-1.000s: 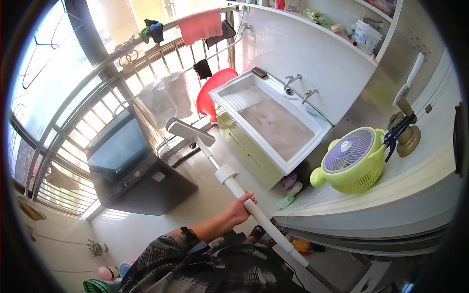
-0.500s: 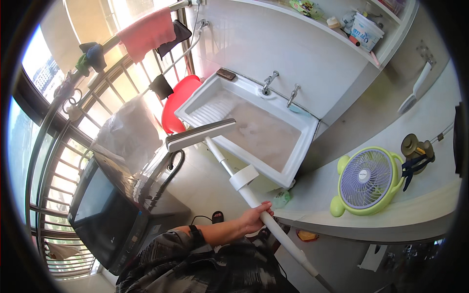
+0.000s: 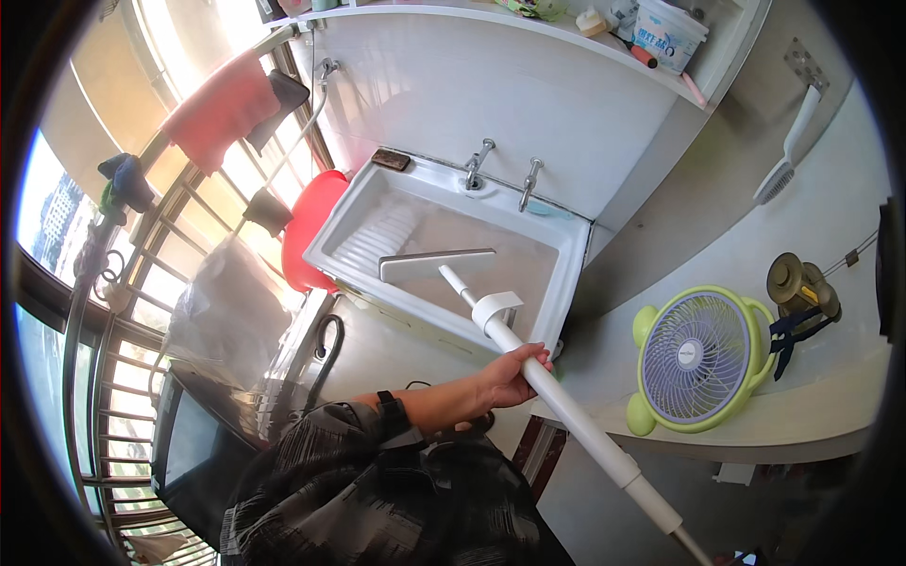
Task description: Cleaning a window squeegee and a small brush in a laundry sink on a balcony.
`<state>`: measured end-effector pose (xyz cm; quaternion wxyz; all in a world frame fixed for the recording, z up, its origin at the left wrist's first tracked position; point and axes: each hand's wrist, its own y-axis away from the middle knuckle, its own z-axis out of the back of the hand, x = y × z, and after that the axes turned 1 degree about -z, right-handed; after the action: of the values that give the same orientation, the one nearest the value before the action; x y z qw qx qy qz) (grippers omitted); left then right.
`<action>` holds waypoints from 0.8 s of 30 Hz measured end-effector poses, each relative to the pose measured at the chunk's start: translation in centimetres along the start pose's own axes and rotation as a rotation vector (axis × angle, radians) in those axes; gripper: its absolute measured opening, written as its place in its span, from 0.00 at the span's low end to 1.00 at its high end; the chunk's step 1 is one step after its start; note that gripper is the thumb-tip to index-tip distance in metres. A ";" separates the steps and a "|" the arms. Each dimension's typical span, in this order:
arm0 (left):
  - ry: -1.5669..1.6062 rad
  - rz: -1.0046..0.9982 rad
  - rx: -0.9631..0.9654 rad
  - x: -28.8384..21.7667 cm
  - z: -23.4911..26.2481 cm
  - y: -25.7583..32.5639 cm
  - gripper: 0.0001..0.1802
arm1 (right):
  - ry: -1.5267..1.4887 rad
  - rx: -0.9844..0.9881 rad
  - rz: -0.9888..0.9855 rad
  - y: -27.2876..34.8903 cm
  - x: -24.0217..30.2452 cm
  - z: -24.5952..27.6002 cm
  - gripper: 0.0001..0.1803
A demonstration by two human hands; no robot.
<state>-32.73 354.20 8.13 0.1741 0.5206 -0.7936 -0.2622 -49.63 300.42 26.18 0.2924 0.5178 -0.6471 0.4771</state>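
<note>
My left hand [image 3: 514,375] is closed around the white tube of a flat squeeze mop [image 3: 585,424], below its white sliding collar. The pole slants from the lower right up toward a white washbasin [image 3: 574,274]. Over the basin's near part is the long, narrow mop head [image 3: 434,266], pale with a grey edge. Whether it touches the murky water [image 3: 514,241] in the basin I cannot tell. My right hand does not show; the pole's far end runs out at the lower edge.
Two metal taps [image 3: 479,165] rise behind the basin, and a brown soap-like block [image 3: 391,159] sits on its corner. A red tub [image 3: 307,222] stands to the left. On the right-hand counter are a green-and-purple fan [image 3: 698,357] and a brush [image 3: 779,174] hanging above.
The mop head has swung right and forward, from the basin's near-left edge to over the water. My left hand has moved slightly right and up with the pole; the whole view has shifted.
</note>
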 end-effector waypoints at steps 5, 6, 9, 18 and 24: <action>-0.024 0.012 -0.071 -3.3 0.7 -1.6 0.15 | 0.357 0.604 0.057 -4.2 3.9 -6.1 0.23; -0.024 0.009 -0.084 -3.9 0.8 -1.9 0.15 | 0.406 0.682 0.072 -5.1 4.2 -6.9 0.24; -0.039 0.045 -0.134 -5.3 1.3 -3.1 0.15 | 0.525 0.776 0.088 -6.8 4.5 -9.4 0.24; -0.077 0.203 -0.136 -10.0 4.2 -7.1 0.15 | 0.448 0.816 -0.013 -10.5 0.7 -23.4 0.21; -0.046 0.102 -0.215 -14.4 6.5 -8.6 0.19 | 0.603 0.660 0.020 -10.1 0.4 -31.3 0.20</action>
<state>-24.24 366.21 -2.31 0.2239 0.4517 -0.7903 -0.3483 -43.81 328.96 41.33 0.2826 0.4149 -0.3508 0.7905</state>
